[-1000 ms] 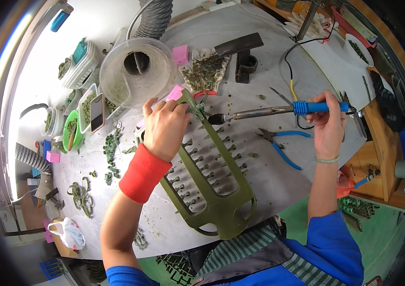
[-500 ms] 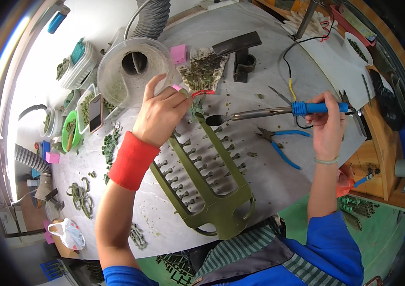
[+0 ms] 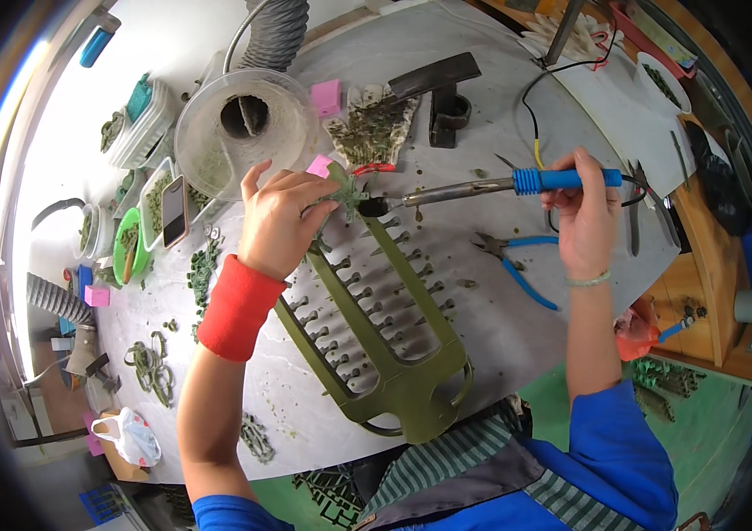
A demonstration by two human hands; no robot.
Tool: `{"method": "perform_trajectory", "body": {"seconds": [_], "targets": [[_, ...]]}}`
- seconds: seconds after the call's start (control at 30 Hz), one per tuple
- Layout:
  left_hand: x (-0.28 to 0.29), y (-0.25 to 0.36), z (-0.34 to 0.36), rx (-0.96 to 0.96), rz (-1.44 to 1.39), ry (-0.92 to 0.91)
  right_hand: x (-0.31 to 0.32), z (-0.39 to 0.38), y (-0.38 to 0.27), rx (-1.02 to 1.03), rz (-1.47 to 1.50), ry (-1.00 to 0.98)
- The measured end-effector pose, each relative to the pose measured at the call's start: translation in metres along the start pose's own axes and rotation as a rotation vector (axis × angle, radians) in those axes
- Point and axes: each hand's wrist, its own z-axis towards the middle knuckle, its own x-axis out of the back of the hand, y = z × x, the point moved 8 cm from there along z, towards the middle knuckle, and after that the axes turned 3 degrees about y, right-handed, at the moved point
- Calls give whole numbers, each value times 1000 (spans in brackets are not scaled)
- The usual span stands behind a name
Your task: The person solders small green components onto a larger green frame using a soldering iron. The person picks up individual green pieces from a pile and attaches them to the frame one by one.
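Observation:
A blue-handled soldering iron (image 3: 473,189) is gripped in my right hand (image 3: 587,217). Its dark, broad tip points left and reaches a small spiky green plastic piece (image 3: 347,188). My left hand (image 3: 280,221), with a red band on the wrist, pinches that piece at the upper end of an olive-green pronged frame (image 3: 385,389). The frame lies on the table, its joined end toward me and its long bars stretching away. Rows of small dark pegs (image 3: 383,308) stand along the bars. Whether the tip touches the piece or the bar end is hard to tell.
Blue-handled cutters (image 3: 517,265) lie right of the frame. Beyond my hands are a stained glove (image 3: 376,124), a black stand (image 3: 443,106) and a clear round hood (image 3: 208,133) on a grey hose. Tubs of green parts and a phone (image 3: 175,211) stand left.
My right hand has moved left with the soldering iron, bringing its tip to the spiky green piece. My left hand has turned and drawn slightly left and down, showing more of the piece.

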Motion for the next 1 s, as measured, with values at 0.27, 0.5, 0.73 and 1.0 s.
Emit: {"method": "perform_trajectory", "body": {"seconds": [0.27, 0.5, 0.73, 1.0], "targets": [[-5, 3, 2, -50, 58, -3, -11, 3, 11, 0, 11, -33], [-6, 9, 6, -80, 61, 19, -11, 0, 7, 18, 1, -22], [-9, 5, 0, -31, 84, -107, 6, -6, -17, 58, -53, 13], [97, -38, -71, 257, -241, 187, 64, 10, -23, 0, -71, 150]]}}
